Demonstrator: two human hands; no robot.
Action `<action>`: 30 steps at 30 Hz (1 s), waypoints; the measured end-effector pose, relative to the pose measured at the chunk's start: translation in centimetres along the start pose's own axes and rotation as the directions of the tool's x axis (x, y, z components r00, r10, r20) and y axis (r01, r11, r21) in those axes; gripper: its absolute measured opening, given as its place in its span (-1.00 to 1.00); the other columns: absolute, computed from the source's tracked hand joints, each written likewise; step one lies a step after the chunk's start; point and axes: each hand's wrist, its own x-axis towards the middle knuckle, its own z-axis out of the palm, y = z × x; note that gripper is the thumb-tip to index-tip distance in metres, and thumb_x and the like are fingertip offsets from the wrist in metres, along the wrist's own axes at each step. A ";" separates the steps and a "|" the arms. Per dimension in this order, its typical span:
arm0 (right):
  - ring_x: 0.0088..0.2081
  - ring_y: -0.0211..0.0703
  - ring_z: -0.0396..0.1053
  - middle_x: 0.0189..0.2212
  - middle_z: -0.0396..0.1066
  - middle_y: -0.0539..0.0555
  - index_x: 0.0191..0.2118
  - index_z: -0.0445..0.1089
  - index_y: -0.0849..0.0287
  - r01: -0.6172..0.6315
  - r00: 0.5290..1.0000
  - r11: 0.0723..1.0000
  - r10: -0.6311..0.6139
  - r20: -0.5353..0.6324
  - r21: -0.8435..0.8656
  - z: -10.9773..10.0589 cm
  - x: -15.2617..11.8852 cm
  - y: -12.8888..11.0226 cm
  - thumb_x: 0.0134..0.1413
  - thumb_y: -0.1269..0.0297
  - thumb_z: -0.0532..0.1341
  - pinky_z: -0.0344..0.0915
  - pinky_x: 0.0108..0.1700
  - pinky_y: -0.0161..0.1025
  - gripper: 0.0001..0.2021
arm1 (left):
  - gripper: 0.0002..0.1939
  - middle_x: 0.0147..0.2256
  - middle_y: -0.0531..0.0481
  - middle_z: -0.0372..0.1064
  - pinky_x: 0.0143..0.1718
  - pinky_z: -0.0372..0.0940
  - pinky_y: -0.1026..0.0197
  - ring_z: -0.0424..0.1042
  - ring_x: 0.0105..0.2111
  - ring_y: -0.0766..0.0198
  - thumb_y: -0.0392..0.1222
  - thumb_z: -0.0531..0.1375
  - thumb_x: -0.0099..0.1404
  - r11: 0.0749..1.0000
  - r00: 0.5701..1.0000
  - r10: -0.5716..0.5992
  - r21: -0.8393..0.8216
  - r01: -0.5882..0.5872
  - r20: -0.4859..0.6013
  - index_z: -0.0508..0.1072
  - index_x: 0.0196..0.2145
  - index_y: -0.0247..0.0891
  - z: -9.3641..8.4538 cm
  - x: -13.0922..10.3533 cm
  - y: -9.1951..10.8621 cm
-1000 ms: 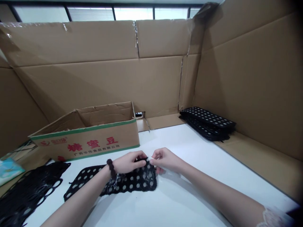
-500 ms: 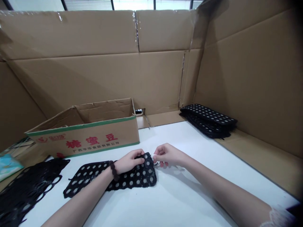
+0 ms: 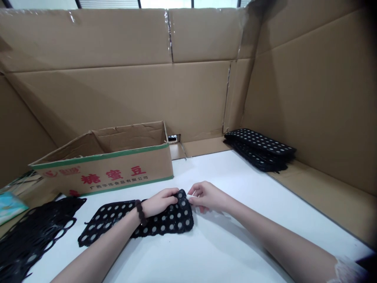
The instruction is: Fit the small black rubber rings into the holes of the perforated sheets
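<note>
A black piece with rows of pale round dots (image 3: 179,220) lies flat on the white table. My left hand (image 3: 160,202), with a dark band at the wrist, rests on its upper right part, fingers and thumb closed on its edge. At the piece's upper right corner, my right hand (image 3: 206,196) pinches a small white item (image 3: 192,195). The item's far end meets the black edge; its full shape is hidden by the fingers.
An open cardboard box with red lettering (image 3: 118,177) stands behind at the left. Black scrap with rings (image 3: 38,232) and a blue packet (image 3: 11,207) are at far left. Stacked dotted black pieces (image 3: 260,147) lie back right. Cardboard walls (image 3: 132,94) surround the table (image 3: 229,251).
My right hand has turned slightly and moved a little left, and the white item shows more clearly between its fingers. My left hand stays on the black piece.
</note>
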 end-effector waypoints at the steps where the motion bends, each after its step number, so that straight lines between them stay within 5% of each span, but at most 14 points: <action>1: -0.69 -0.40 0.25 -0.57 0.34 -0.01 -0.30 0.28 0.23 0.021 1.000 1.000 -0.021 -0.015 -0.004 0.1 0.0 0.0 -0.09 0.29 0.10 0.09 -0.73 -0.50 -0.81 | -0.78 -0.26 0.04 0.28 -0.09 0.05 0.23 0.21 -0.22 0.25 -0.29 -0.07 0.13 1.000 1.000 0.000 -0.001 0.000 0.004 0.31 -0.29 -0.27 0.0 0.0 0.0; 7: -0.69 -0.45 0.23 -0.43 0.34 0.02 -0.31 0.28 0.23 0.059 0.997 0.998 -0.060 -0.045 -0.011 0.5 -0.3 -0.5 -0.05 0.28 0.06 0.04 -0.74 -0.51 -0.82 | -0.75 -0.30 0.04 0.31 -0.10 0.07 0.23 0.23 -0.23 0.24 -0.33 -0.07 0.09 0.999 0.999 0.007 -0.035 -0.006 0.045 0.34 -0.32 -0.30 -0.1 0.1 -0.1; 18: -0.71 -0.43 0.22 -0.55 0.31 0.01 -0.35 0.27 0.26 -0.005 0.999 0.999 0.002 -0.048 -0.047 0.5 -0.1 0.0 -0.06 0.29 0.07 0.04 -0.75 -0.52 -0.84 | -0.71 -0.29 0.03 0.30 -0.10 0.07 0.23 0.23 -0.24 0.26 -0.40 -0.11 0.04 0.998 0.998 0.057 -0.005 -0.057 0.023 0.30 -0.32 -0.29 -0.3 0.1 -0.6; 23: -0.68 -0.40 0.26 -0.50 0.31 0.01 -0.33 0.25 0.23 0.001 0.999 0.999 -0.003 -0.044 -0.032 0.4 -0.1 0.1 -0.04 0.27 0.05 0.07 -0.73 -0.51 -0.84 | -0.78 -0.41 0.09 0.23 -0.28 0.11 0.25 0.19 -0.38 0.31 -0.37 -0.08 0.03 0.998 0.996 -0.045 -0.058 0.040 -0.083 0.21 -0.33 -0.26 -0.3 0.1 -1.0; 30: -0.68 -0.41 0.26 -0.49 0.35 0.01 -0.37 0.28 0.23 0.001 0.999 0.995 -0.006 -0.054 -0.103 0.3 -0.2 -0.1 -0.05 0.28 0.06 0.06 -0.71 -0.49 -0.85 | -0.82 -0.43 0.08 0.20 -0.24 0.08 0.25 0.17 -0.35 0.29 -0.36 -0.10 0.01 0.998 0.996 -0.065 -0.010 0.065 -0.056 0.23 -0.43 -0.28 -0.3 0.2 -0.9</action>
